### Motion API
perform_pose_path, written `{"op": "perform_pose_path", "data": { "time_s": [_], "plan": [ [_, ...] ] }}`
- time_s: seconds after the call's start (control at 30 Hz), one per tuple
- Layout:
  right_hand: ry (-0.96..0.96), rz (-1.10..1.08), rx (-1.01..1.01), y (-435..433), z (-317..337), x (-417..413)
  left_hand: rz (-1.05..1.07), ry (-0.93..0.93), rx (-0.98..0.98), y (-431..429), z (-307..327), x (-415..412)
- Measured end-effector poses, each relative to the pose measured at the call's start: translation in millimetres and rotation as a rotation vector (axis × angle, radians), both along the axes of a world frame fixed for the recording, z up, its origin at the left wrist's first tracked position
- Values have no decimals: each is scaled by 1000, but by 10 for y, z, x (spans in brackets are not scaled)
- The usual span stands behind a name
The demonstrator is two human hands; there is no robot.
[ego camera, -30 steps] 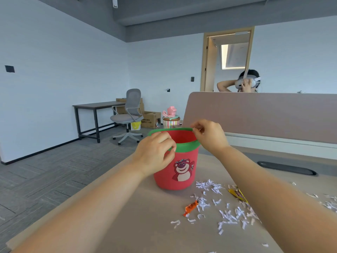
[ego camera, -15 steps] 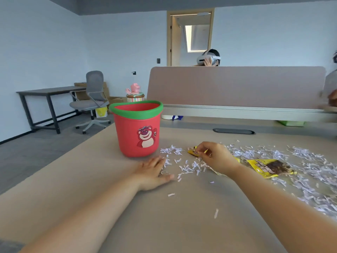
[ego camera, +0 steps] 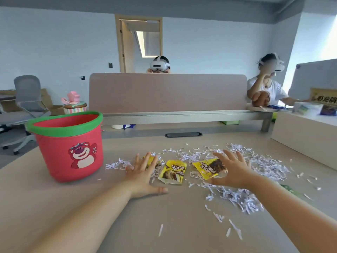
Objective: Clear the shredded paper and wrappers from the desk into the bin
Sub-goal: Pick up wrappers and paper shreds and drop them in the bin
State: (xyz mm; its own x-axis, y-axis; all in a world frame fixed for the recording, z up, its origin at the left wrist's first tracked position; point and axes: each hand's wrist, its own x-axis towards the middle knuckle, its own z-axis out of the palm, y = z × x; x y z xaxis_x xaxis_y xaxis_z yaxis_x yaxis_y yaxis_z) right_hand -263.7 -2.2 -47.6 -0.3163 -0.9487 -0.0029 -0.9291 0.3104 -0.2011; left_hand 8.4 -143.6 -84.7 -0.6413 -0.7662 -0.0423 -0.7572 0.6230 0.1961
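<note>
Fingers of the left hand (ego camera: 144,175) lie straight and splayed, tips on the left wrapper (ego camera: 151,160), gripping nothing. Right hand (ego camera: 234,170) likewise splayed, thumb side at the right wrapper (ego camera: 209,168); middle wrapper (ego camera: 172,172) btwn them. Shredded paper (ego camera: 259,161) spreads 12 to 4 o'clock of the hands; bin (ego camera: 69,145) at 10 o'clock. Prob. step: raking litter together. Next: cup inward, scoop w/o spilling.
</note>
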Motion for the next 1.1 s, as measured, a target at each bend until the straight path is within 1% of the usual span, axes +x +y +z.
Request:
{"op": "perform_pose_path", "data": {
  "time_s": [0.1, 0.2, 0.27, 0.37, 0.57, 0.67, 0.77, 0.83, 0.97, 1.1],
  "plan": [
    [4, 59, 98, 17, -99, -71, -84, -72, -150, -51, 28, -145],
    [63, 123, 123, -90, -214, -60, -266, -132, -323, -49, 78, -308],
    [98, 146, 98, -217, -249, -68, -380, -135, -312, -69, 95, -421],
    [105, 161, 98, -408, -265, -112, -441, -144, -204, -118, 85, -610],
    [14, 191, 113, -696, -274, -268, -338, -165, -38, -262, 102, -957],
    [29, 200, 64, -817, -316, -319, -262, -170, 36, -351, 66, -1105],
    [44, 184, -39, -861, -358, -364, -201, -121, -22, -403, -4, -1205],
    [34, 167, -71, -861, -359, -383, -179, -67, -67, -413, -38, -1213],
    [96, 152, -72, -847, -336, -422, -149, -18, -140, -399, -50, -1197],
    [70, 162, -78, -828, -297, -374, -126, 63, -153, -316, -23, -1185]
  ]
}}
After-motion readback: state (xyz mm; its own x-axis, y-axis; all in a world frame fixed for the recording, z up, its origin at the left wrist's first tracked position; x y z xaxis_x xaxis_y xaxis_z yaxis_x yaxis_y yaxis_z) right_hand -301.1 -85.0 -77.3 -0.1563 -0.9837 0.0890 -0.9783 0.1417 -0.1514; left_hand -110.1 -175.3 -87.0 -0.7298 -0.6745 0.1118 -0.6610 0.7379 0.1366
